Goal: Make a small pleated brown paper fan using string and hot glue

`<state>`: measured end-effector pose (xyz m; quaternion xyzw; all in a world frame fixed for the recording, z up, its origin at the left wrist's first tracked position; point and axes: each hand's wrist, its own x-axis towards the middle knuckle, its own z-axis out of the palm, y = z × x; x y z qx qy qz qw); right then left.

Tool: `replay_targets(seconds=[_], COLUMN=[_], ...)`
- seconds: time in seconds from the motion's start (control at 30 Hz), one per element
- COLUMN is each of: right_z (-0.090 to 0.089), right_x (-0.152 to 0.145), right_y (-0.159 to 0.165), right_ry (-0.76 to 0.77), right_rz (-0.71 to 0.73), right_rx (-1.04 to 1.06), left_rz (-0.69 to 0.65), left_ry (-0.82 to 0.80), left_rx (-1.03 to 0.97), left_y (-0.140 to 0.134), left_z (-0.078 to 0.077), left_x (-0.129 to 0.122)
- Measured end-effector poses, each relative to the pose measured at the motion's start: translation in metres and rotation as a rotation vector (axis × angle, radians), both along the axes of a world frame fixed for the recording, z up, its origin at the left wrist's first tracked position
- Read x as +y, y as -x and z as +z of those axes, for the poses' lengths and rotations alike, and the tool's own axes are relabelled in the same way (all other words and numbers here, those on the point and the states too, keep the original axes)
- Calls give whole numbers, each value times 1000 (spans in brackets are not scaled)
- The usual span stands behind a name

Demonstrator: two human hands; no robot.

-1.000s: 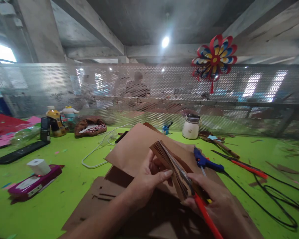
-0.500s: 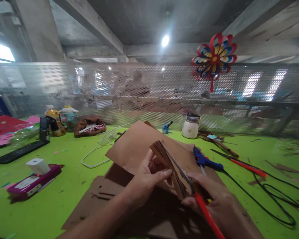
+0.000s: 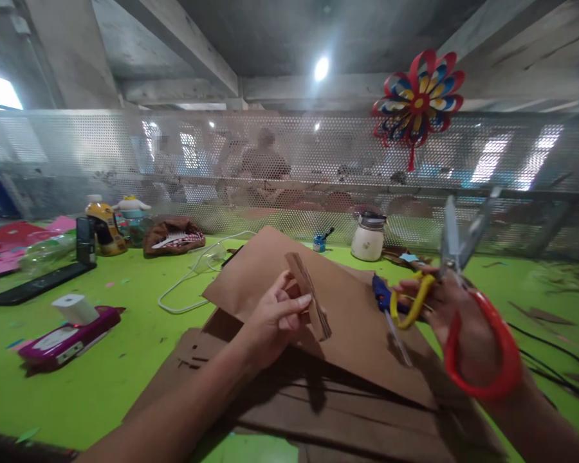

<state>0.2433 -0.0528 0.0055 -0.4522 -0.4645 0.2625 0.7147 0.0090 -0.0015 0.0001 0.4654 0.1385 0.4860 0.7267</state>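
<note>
My left hand (image 3: pixel 275 318) pinches a thin stack of brown paper strips (image 3: pixel 309 296) and holds it edge-up over large brown paper sheets (image 3: pixel 357 328) on the green table (image 3: pixel 125 360). My right hand (image 3: pixel 458 315) is raised at the right and grips scissors (image 3: pixel 463 283) with a red and a yellow handle loop. The scissor blades point up and stand apart, well clear of the strips.
A blue glue gun (image 3: pixel 383 299) lies beside the brown sheets. A white cable (image 3: pixel 188 283), a white pot (image 3: pixel 368 236), a pink case (image 3: pixel 65 337) with a white block on it, bottles and black cords lie around. A perforated metal screen (image 3: pixel 289 167) with a pinwheel (image 3: pixel 417 99) closes the far side; people sit behind it.
My right hand has pulled the scissors off the strip stack and lifted them up to the right, blades now apart. My left hand still holds the strips, now a thinner stack.
</note>
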Motion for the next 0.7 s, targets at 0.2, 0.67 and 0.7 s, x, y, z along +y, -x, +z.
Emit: replay_targets(seconds=[0.2,0.67,0.7], right_z=[-5,-32,-32], right_x=[1,-2,-4], right_y=[-2,30,32], right_ry=[253,348,370], right_rz=[254,34,38], right_rx=[-39,-1067,-1143], left_rz=[-26,-140,-157], left_ry=[10,-73,-66], left_rx=[66,104,111], left_y=[-1,2,3], left_z=[-3,-9,-10], left_x=[3,1,1])
